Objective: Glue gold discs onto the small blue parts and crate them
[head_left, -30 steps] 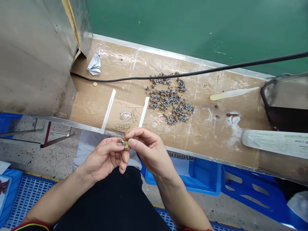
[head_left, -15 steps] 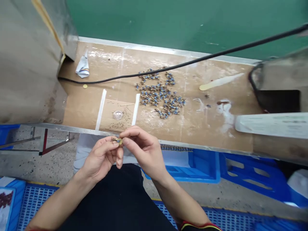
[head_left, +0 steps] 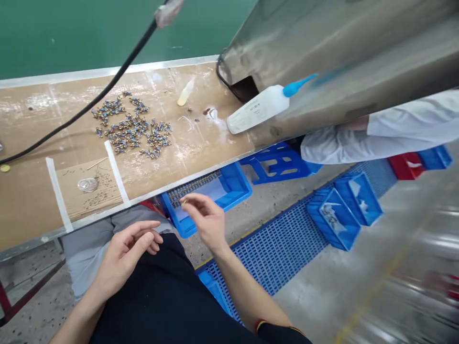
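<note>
The left hand (head_left: 120,258) is hovering over the lap (head_left: 154,291), thumb and fingers apart and nothing showing between them, so it is probably just staying out of the way. Beside it, the right hand (head_left: 210,222) is pinching a small yellowish piece (head_left: 184,202) between thumb and forefinger, a fingertip hold likely suiting something so tiny (the fingers are hiding most of it). The piece is appearing over the near end of a blue bin (head_left: 236,199), where small parts (head_left: 195,186) are lying in tidy rows, presumably to prevent tangling. The bin is sitting below the edge of the table (head_left: 186,153), apparently for easy reach. On top, white tape strips (head_left: 59,194) are flanking a clear dish (head_left: 88,185) and a thin stick (head_left: 96,163), perhaps marking off a patch. Farther back, blue-and-brass parts (head_left: 124,131) are lying loosely heaped, seemingly unsorted.
</note>
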The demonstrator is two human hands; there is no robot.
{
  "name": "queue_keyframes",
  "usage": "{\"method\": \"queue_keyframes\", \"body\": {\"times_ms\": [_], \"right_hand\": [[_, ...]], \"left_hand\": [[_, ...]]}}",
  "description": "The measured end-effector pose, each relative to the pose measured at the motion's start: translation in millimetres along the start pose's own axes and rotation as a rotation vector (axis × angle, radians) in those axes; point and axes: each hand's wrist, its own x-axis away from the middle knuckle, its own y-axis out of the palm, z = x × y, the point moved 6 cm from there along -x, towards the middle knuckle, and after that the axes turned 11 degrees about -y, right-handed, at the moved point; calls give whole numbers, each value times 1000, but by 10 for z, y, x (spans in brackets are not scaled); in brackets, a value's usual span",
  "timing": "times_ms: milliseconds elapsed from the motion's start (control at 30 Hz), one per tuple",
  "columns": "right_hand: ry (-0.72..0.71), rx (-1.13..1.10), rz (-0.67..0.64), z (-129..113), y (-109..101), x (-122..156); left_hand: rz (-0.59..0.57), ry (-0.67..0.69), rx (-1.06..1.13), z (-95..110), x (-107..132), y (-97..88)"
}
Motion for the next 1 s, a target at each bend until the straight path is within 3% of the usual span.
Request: {"method": "queue_keyframes", "body": {"times_ms": [33, 133, 233, 333, 467, 667, 1000], "right_hand": [[89, 98, 50, 269, -181, 0], [222, 302, -15, 1030, -483, -66], [258, 405, -87, 1579, -526, -110], [272, 482, -160, 1899, -422, -67], [289, 532, -237, 2178, -321, 27], [325, 561, -272, 2474, -331, 102], [327, 558, -308, 2419, -292, 103]], "left_hand": [[4, -1, -20, 1, -11, -3], [50, 8, -50, 2, -14, -58], [78, -3, -86, -26, 9, -115], [90, -11, -95, -65, 39, -161], [99, -14, -76, -109, 63, -199], [100, -16, -48, -160, 96, -251], [103, -9, 28, -256, 152, -258]]}}
